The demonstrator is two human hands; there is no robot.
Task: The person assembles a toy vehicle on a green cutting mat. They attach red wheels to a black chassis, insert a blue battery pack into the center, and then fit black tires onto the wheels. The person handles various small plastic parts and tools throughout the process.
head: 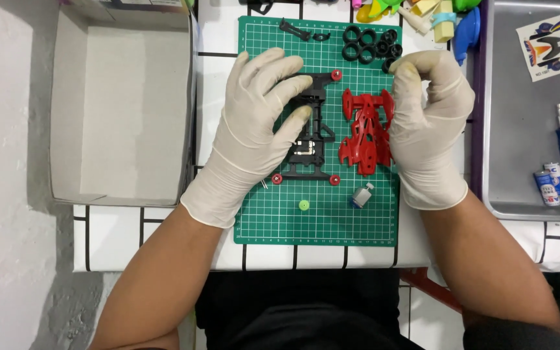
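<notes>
while the left hand [260, 110] presses open on the black chassis [309, 139], the right hand [429, 110] curls shut beside the red body [364, 133].

Gloved left hand [257, 123] on the black chassis [310, 139], right hand [430, 123] beside the red body shell [364, 133], both over the green cutting mat [319, 220].

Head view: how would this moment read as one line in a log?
left hand: on black chassis | right hand: fingers curled, contents unclear | red body shell: beside chassis on green mat
</notes>
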